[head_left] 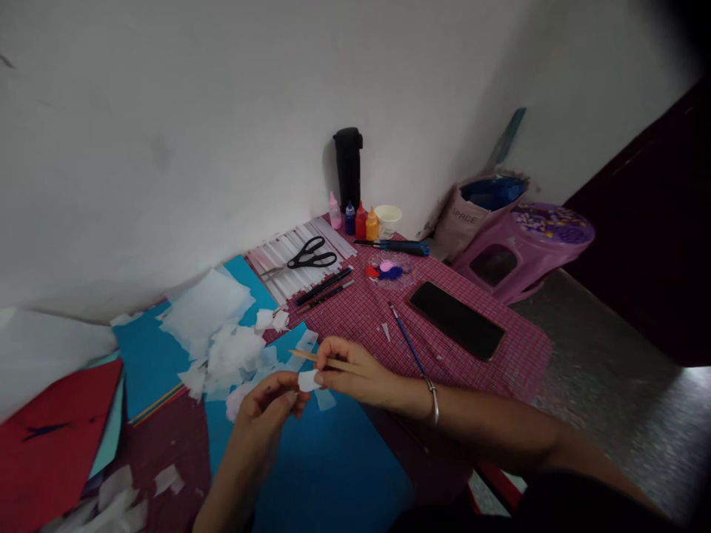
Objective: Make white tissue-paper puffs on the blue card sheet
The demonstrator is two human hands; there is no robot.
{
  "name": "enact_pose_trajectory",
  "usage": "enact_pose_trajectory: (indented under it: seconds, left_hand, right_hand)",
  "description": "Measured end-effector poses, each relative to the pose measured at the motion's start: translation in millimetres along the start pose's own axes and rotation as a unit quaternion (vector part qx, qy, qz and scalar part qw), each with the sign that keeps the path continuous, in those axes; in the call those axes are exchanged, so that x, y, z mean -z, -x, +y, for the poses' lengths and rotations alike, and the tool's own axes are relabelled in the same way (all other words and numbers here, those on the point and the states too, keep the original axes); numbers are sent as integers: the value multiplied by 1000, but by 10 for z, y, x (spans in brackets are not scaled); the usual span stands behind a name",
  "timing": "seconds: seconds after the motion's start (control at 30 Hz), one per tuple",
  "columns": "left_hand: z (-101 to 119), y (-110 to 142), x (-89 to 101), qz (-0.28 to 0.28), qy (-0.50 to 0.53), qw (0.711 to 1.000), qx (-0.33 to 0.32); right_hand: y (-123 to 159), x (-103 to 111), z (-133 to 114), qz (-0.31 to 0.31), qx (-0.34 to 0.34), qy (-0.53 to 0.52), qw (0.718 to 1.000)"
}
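Over a blue sheet (338,459), my left hand (266,407) is closed in a pinch at the left edge of a small white paper piece (308,380). My right hand (355,374) is closed too, with thumb and finger on the right edge of that piece. A thin pointed wooden stick (304,355) also lies across my right hand's fingers, its tip towards the left. Thin white paper scraps (236,352) are heaped behind my left hand. A paintbrush (408,339) with a blue handle lies beyond my right wrist.
Black-handled scissors (311,254) rest on striped sheets, near pens (325,287). Small paint bottles (361,220), a white cup (389,216) and a black flask (349,166) stand by the wall. A phone (456,320) lies on the right. Red sheets (55,437) are at left, a pink stool (516,252) beyond.
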State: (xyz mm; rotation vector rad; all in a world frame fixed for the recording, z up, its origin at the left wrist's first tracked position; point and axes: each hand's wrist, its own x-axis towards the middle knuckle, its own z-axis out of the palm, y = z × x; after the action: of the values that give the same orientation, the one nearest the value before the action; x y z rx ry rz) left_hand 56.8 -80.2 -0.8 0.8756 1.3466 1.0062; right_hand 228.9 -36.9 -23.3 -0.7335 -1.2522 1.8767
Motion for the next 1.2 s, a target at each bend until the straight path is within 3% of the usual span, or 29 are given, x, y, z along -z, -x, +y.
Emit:
enact_pose_trajectory:
  seconds: [0.23,0.6,0.77,0.93,1.0,1.07,1.2]
  left_hand:
    - [-134,7,89,-19,-114,993,-37]
    - [-187,-2,103,-2,-132,991,-25]
    - [-89,62,7,52,-225,970,-76]
    - [26,144,-121,77,-315,933,-158]
    - [18,152,-131,68,-308,936,-158]
    - [-6,146,-119,59,-279,948,-145]
    - [-35,116,-88,32,-91,989,-112]
  right_hand:
    - [4,18,45,-28,-8,24,999]
    - [15,77,13,-37,6,25,999]
    - [36,76,-55,39,108,98,988]
    - [31,50,-95,13,247,209,946]
    - [19,51,-62,4,268,251,930]
    - [9,58,-26,-2,253,258,932]
    - [2,62,3,2,146,157,977]
